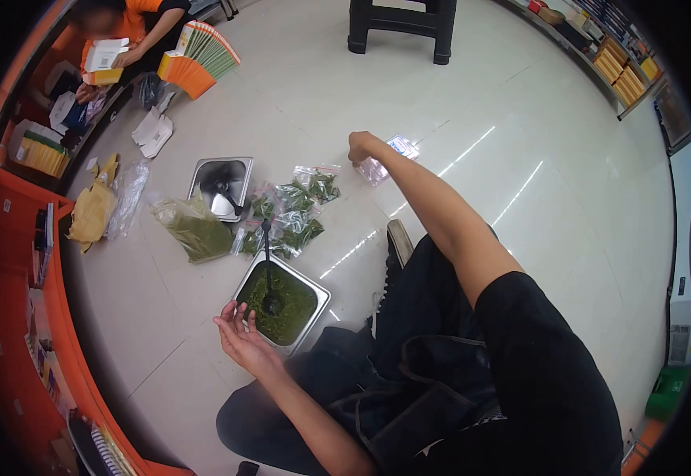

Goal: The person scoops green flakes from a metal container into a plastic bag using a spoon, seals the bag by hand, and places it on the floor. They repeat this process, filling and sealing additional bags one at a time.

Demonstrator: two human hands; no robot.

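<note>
My left hand [244, 339] is open, palm up, fingers apart and holding nothing. It hovers at the near left edge of a steel pan [320, 295] of chopped green leaves [291, 311]. A black ladle [267, 252] stands in the pan, its handle leaning on the far rim. My right arm stretches forward, and my right hand [361, 147] is closed at the left edge of a stack of clear zip bags [391, 161] on the floor. Its fingertips are mostly hidden. Beyond the pan lie several filled zip bags [302, 208] of green leaves.
A larger bag of green powder [195, 230] and a second steel pan [238, 170] holding a black utensil lie left. Brown paper [92, 210] and plastic wrap [129, 198] are farther left. An orange shelf [12, 278] lines the left. Ahead are a black stool [401, 22] and a person [143, 36] handling cartons.
</note>
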